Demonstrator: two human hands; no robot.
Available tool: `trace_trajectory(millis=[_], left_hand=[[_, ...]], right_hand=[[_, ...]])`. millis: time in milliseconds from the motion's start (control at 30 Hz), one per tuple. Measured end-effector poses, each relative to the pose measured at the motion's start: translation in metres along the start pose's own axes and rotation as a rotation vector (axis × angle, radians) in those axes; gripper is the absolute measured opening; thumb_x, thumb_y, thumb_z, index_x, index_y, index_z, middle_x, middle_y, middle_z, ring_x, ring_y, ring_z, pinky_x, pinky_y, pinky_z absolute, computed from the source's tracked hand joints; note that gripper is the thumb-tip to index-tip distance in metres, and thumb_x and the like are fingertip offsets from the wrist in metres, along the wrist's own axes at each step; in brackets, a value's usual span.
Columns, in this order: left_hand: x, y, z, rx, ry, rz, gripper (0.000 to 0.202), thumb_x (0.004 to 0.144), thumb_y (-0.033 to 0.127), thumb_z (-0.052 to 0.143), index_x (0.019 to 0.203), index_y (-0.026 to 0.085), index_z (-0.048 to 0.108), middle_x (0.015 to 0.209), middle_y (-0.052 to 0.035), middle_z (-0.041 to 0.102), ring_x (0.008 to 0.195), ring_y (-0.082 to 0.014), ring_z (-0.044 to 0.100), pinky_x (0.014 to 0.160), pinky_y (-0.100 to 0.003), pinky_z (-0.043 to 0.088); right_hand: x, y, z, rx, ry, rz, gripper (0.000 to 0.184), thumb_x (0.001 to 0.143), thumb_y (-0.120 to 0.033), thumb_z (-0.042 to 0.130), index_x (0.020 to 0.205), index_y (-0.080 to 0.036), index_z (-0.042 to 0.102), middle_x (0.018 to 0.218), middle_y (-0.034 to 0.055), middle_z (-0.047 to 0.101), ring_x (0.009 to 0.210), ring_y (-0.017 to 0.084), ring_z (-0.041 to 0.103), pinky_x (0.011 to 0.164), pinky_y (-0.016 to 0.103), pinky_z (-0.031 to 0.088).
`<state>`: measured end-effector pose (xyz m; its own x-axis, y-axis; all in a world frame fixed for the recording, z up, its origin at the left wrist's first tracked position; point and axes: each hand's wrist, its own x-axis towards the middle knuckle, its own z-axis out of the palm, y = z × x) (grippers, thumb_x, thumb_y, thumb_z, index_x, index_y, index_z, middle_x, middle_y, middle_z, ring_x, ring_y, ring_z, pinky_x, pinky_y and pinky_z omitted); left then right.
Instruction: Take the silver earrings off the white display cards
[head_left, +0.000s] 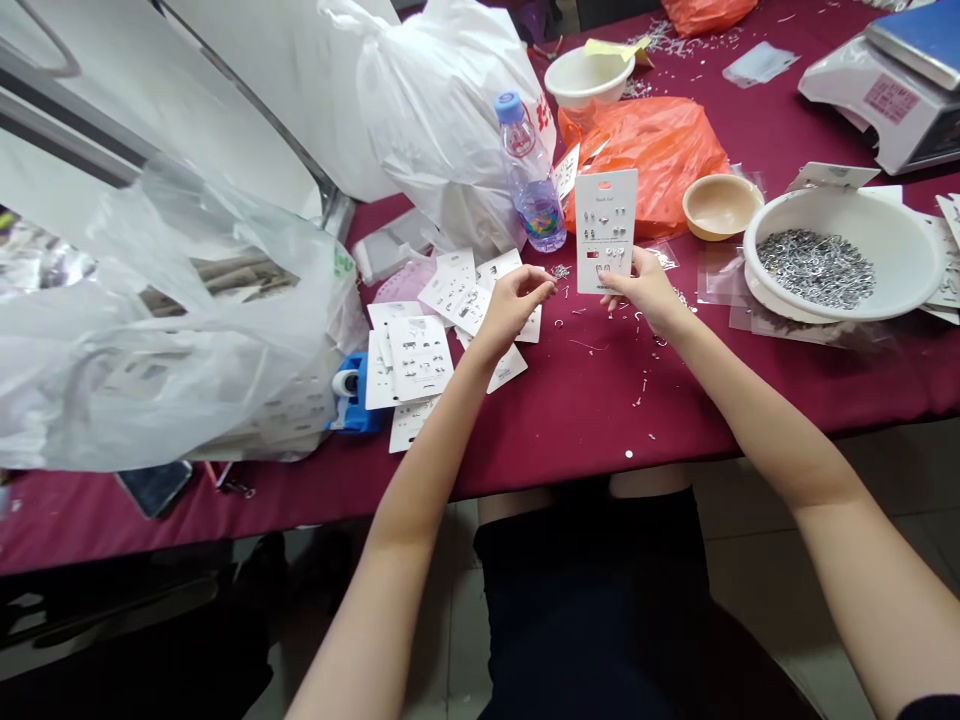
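Observation:
My right hand grips a white earring card by its lower right edge, thumb on the front. The card stands upright, with several rows of small earrings on its face. Left of it, my left hand is closed in a pinch, thumb against fingertips. Whatever lies between those fingers is too small to make out. A little heap of tiny metal pieces sits on the table by the left fingertips. Under and beside the left wrist lie several overlapping earring cards.
A lidded water bottle stands behind my hands. A white bowl of metal hooks, a small beige bowl and a scale are right. Left are a blue tape dispenser and plastic bags. An orange bag lies behind.

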<state>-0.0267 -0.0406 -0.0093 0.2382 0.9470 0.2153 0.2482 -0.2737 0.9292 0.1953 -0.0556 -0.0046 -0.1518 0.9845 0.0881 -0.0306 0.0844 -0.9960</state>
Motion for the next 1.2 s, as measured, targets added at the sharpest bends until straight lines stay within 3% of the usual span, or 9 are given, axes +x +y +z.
trace_trajectory(millis=[133,267,500,833,1000,1100,1200], left_hand=[[-0.020,0.005,0.003,-0.075,0.093,0.093,0.031,0.080,0.048,0.080,0.080,0.019,0.067,0.088,-0.0028,0.068,0.084,-0.0131,0.064,0.080,-0.027,0.051],[-0.029,0.011,0.010,-0.217,0.106,0.066,0.039,0.078,0.057,0.080,0.083,0.021,0.065,0.085,-0.0004,0.067,0.082,-0.0121,0.064,0.083,-0.029,0.053],[-0.034,0.010,0.015,-0.328,0.160,0.000,0.043,0.070,0.057,0.087,0.078,0.020,0.066,0.080,0.0013,0.068,0.074,-0.0102,0.064,0.073,-0.026,0.053],[-0.036,0.012,0.019,-0.282,0.181,0.018,0.046,0.069,0.060,0.086,0.075,0.019,0.066,0.077,0.0011,0.068,0.074,-0.0111,0.063,0.075,-0.027,0.053],[-0.036,0.009,0.021,-0.250,0.220,0.017,0.051,0.066,0.063,0.086,0.072,0.020,0.058,0.076,0.0023,0.063,0.076,-0.0118,0.061,0.074,-0.026,0.052],[-0.035,0.006,0.020,-0.310,0.156,-0.017,0.055,0.063,0.066,0.086,0.083,0.023,0.058,0.081,0.0019,0.065,0.078,-0.0128,0.063,0.073,-0.026,0.052],[-0.035,0.005,0.020,-0.397,0.024,-0.033,0.050,0.070,0.065,0.083,0.088,0.023,0.062,0.085,-0.0002,0.069,0.080,-0.0140,0.066,0.077,-0.027,0.054]], right_hand=[[-0.011,-0.002,0.016,-0.012,-0.095,-0.013,0.048,0.075,-0.053,0.075,0.104,-0.021,0.054,0.099,0.0091,0.070,0.067,0.017,0.067,0.060,0.036,0.061],[-0.021,-0.007,0.031,-0.048,-0.092,-0.047,0.051,0.075,-0.061,0.076,0.101,-0.023,0.054,0.093,0.0062,0.070,0.063,0.018,0.065,0.059,0.037,0.060],[-0.031,-0.007,0.040,-0.102,-0.060,-0.088,0.046,0.079,-0.061,0.074,0.099,-0.024,0.057,0.080,0.0021,0.068,0.058,0.019,0.066,0.057,0.039,0.059],[-0.037,-0.009,0.042,-0.211,-0.086,-0.120,0.033,0.087,-0.049,0.068,0.108,-0.025,0.062,0.091,0.0032,0.072,0.062,0.019,0.066,0.064,0.040,0.060],[-0.036,-0.006,0.040,-0.241,-0.120,-0.178,0.034,0.089,-0.047,0.066,0.113,-0.024,0.064,0.092,0.0036,0.072,0.064,0.019,0.067,0.068,0.041,0.061],[-0.036,-0.006,0.038,-0.279,-0.148,-0.177,0.035,0.090,-0.048,0.065,0.116,-0.024,0.065,0.088,0.0031,0.072,0.063,0.019,0.066,0.068,0.041,0.062],[-0.035,-0.007,0.038,-0.365,-0.168,-0.208,0.029,0.092,-0.039,0.060,0.116,-0.024,0.064,0.090,0.0040,0.071,0.068,0.020,0.067,0.075,0.042,0.062]])
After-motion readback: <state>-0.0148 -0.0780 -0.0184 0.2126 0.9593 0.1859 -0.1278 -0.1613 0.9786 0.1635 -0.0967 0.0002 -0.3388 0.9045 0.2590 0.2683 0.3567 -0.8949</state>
